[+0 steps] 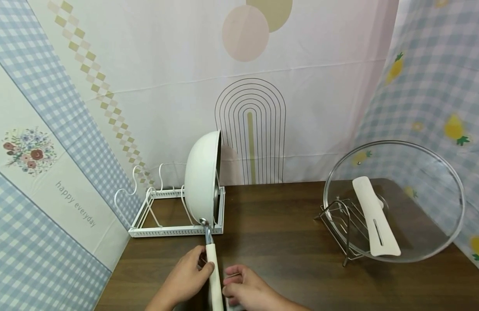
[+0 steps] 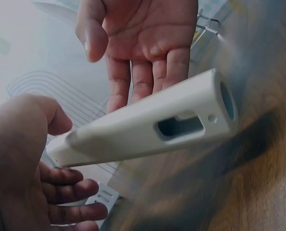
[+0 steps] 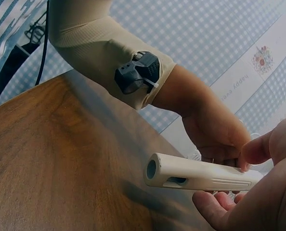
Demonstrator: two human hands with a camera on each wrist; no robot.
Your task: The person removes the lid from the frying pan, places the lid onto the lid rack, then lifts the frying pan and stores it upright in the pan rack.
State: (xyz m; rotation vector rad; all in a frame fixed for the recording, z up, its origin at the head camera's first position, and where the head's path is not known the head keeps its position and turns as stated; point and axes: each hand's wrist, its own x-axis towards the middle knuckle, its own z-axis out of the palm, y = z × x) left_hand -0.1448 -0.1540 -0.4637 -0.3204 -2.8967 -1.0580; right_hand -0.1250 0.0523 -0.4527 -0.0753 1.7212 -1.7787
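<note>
A white deep frying pan [image 1: 200, 177] stands on its side in the right end of a white wire rack [image 1: 165, 232], its dark inside facing right. Its long cream handle [image 1: 213, 268] points toward me. My left hand [image 1: 190, 272] is on the handle's left side, thumb right at it and fingers loosely extended, as the left wrist view shows. To the right of the handle is my right hand [image 1: 249, 287], its fingers relaxed and palm turned toward the handle. Neither hand's fingers are wrapped round it. A slot and round end hole show in the handle [image 2: 148, 120].
At the right, a large glass lid [image 1: 422, 207] with a cream grip [image 1: 375, 220] leans in a small metal wire stand [image 1: 346, 233]. The dark wooden table [image 1: 278, 224] meets a patterned cloth wall [image 1: 321, 108] behind. Curved dividers [image 1: 148, 203] rise from the rack's left part.
</note>
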